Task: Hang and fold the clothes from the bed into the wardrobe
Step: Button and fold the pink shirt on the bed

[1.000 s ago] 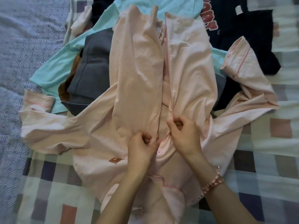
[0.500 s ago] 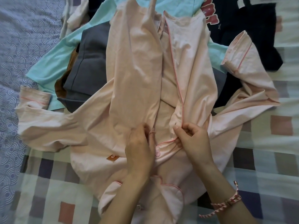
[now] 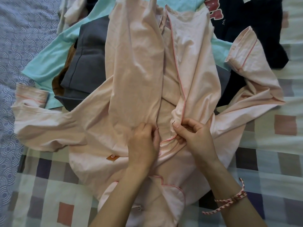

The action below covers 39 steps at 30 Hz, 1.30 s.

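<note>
A pale pink shirt (image 3: 134,71) is spread front-up on the checked bedcover (image 3: 270,161), with its far part draped over a grey garment (image 3: 88,59), a mint garment (image 3: 49,59) and a navy garment (image 3: 262,30). One front edge is pinched by the left hand (image 3: 142,145), its fingers curled, possibly round a button. The red-piped opposite edge is gripped between the thumb and fingers of the right hand (image 3: 196,140). A braided bracelet (image 3: 229,200) is worn on the right wrist.

The pink shirt (image 3: 139,71) is cropped by the frame at 12 and 6 o'clock. Red lettering (image 3: 214,12) on the navy garment (image 3: 246,30), 1 o'clock, is cropped and unreadable. The teal garment (image 3: 49,59) and grey garment (image 3: 88,54) run under the shirt. The brown garment (image 3: 62,76), 10 o'clock, barely shows. The orange label (image 3: 112,157) is too small to read.
</note>
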Each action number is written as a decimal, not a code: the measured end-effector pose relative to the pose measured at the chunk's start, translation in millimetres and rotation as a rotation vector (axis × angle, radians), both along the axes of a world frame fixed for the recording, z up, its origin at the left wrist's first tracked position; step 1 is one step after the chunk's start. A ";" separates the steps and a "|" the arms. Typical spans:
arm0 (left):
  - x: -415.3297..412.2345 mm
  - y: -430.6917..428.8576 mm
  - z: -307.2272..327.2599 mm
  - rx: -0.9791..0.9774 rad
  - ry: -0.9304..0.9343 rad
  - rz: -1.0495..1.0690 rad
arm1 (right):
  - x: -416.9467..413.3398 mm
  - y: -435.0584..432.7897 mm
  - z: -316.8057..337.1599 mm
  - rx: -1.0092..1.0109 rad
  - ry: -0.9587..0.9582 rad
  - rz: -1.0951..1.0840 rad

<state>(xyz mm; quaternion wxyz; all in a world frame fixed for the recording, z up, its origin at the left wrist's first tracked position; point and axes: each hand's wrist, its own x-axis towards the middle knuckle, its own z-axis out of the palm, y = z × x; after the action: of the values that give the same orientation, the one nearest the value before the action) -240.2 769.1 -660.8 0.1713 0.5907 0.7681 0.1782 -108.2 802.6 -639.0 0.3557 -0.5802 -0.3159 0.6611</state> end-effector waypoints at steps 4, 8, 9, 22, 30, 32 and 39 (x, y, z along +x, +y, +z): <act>8.3 4.0 27.9 0.032 -0.633 0.368 | -1.1 -1.5 1.5 0.104 -0.103 0.107; 19.3 8.0 39.2 0.007 -0.837 0.451 | -7.1 -2.7 6.9 0.172 -0.113 0.180; 19.5 8.7 38.4 0.001 -0.839 0.451 | -8.6 -2.5 7.8 0.183 -0.112 0.171; 15.3 7.2 35.0 -0.081 -0.746 0.319 | -4.9 -1.6 1.8 -0.185 0.313 -0.006; 4.9 13.7 38.3 -0.137 -0.636 0.195 | -2.1 4.9 2.3 -0.194 0.281 0.063; 10.8 13.1 41.3 -0.120 -0.545 0.190 | -3.6 3.0 2.5 -0.122 0.148 0.085; 19.2 11.2 36.1 -0.124 -0.596 0.365 | -5.3 -2.8 -8.5 0.270 -0.361 0.283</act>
<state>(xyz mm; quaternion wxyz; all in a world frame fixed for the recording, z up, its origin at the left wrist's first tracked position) -221.0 780.3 -624.7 0.3888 0.3541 0.7867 0.3233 -113.5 799.8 -647.4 0.2718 -0.5860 -0.5376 0.5419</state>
